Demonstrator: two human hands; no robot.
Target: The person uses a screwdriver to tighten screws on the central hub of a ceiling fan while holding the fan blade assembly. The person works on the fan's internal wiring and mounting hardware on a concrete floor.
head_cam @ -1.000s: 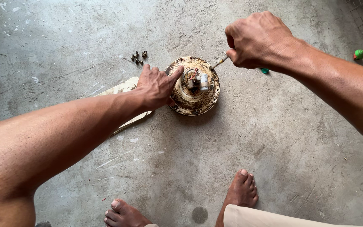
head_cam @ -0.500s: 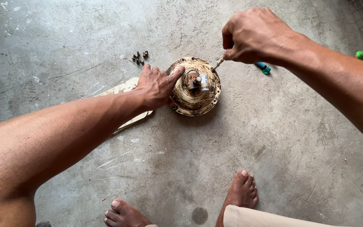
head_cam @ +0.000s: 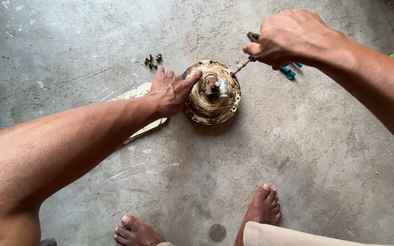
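Since the earlier frames the right hand (head_cam: 292, 38) has shifted slightly up and away from the round housing, exposing dark plier jaws just beyond its knuckles; the left hand (head_cam: 172, 91) has kept its place. The right hand is closed in a fist around a screwdriver (head_cam: 242, 67), whose thin shaft slants down from under the fingers to the far-right rim of the motor housing (head_cam: 211, 93). The left hand lies spread over the housing's near-left edge, index finger stretched along the rim, pressing the part against the concrete floor (head_cam: 297, 159). The housing, a round, rust-stained metal disc with wires and a small pale block at its centre, sits between the two hands. A pale flat board (head_cam: 135, 93) lies under the left wrist. A cluster of small screws (head_cam: 152, 60) rests just beyond the left fingertips. Pliers (head_cam: 289, 72) with green-blue grips lie on the floor under the right hand.
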